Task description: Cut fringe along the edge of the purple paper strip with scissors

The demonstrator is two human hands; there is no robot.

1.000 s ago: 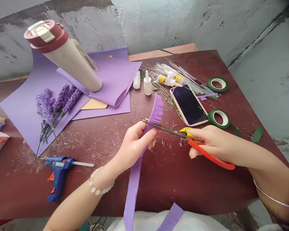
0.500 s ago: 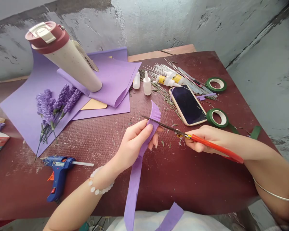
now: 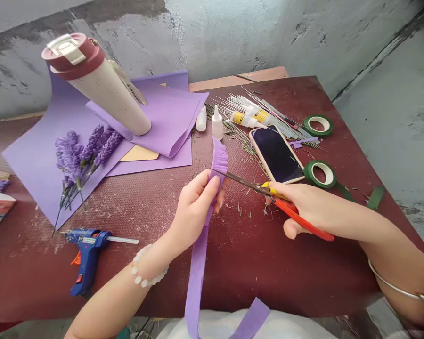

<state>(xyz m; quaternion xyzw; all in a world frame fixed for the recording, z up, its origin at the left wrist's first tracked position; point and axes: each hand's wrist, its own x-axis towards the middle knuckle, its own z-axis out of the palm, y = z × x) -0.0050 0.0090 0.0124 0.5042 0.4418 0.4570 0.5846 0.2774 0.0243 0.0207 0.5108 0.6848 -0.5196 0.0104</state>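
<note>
Pinched between the thumb and fingers of my left hand (image 3: 194, 202) is a long purple paper strip (image 3: 198, 263). Its upper end stands above my fingers and has a row of fine cuts along the right edge. The lower part hangs past the table edge, and a purple end lies over my clothing. My right hand (image 3: 304, 207) grips scissors (image 3: 297, 219) with red and yellow handles. Their dark blades lie across the strip just above my left thumb. Part of the yellow handle is hidden by my right hand.
A blue glue gun (image 3: 88, 259) and purple flower stems (image 3: 72, 160) lie at left. A tumbler (image 3: 109, 94) stands on purple sheets (image 3: 31, 160). Further right are small white bottles (image 3: 216, 123), a phone (image 3: 277, 153), thin wires (image 3: 238, 101) and green tape rolls (image 3: 320, 173).
The strip's fringed end bent under the blades, then straightened and shifted slightly left with my left hand. The scissors turned in my right hand and moved left.
</note>
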